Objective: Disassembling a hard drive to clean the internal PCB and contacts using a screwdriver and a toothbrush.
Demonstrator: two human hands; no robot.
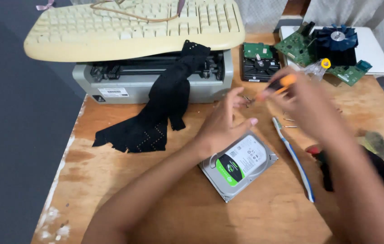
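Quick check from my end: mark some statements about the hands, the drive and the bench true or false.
1. The right hand holds an orange-handled screwdriver. True.
2. The silver hard drive lies on the keyboard. False: it lies on the wooden table.
3. The cream keyboard rests on top of the grey printer. True.
4. The toothbrush is in the left hand. False: it lies on the table, right of the drive.

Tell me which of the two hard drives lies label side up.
The silver hard drive just below the hands, near the table's middle, shows its white and green label. The other drive, beside the printer, shows a green circuit board instead.
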